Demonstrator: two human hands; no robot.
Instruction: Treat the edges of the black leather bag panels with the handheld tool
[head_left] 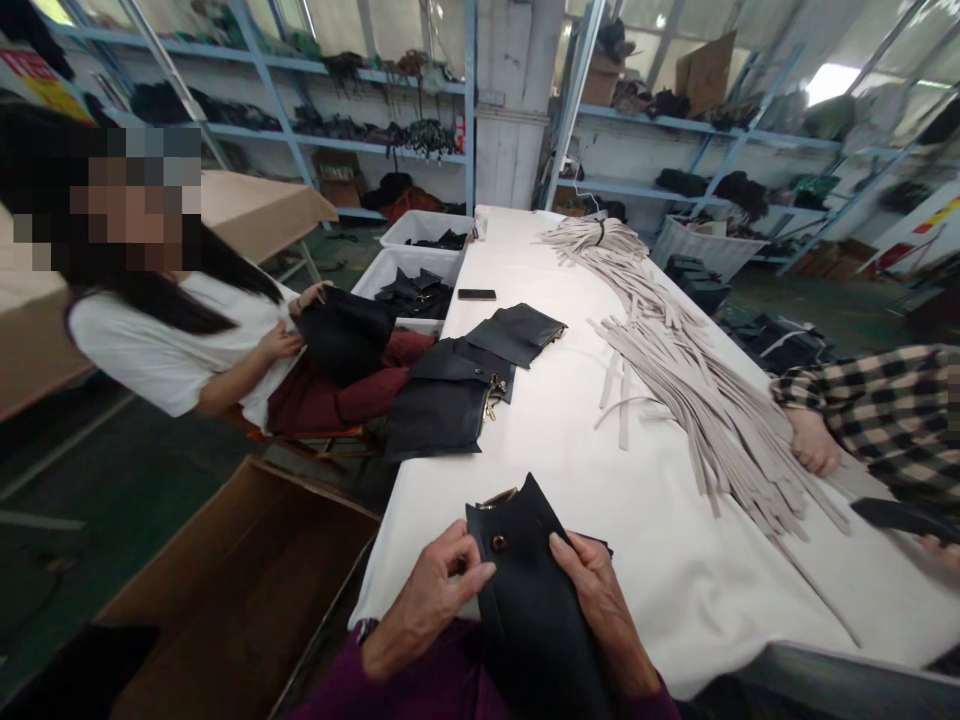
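Between my hands is a black leather-like pouch (pixel 536 590), tilted over the table's near edge, with a round gold-coloured fitting and a zip edge at its top. My left hand (pixel 439 585) pinches its left edge beside the fitting, thumb on the front. On the opposite side, my right hand (pixel 600 600) grips the right edge, with the thumb lying on the front face and the other fingers mostly behind. Farther up the table lie several similar black pouches (pixel 439 410), overlapping, with gold-coloured metal parts at their right ends.
Pale strips (pixel 690 400) spread along the white table (pixel 555 420); a phone (pixel 477 295) lies near its left edge. A seated person (pixel 247 340) holds black material at left. Another person's checked sleeve (pixel 885 410) reaches in from the right. A cardboard box (pixel 225 580) stands lower left.
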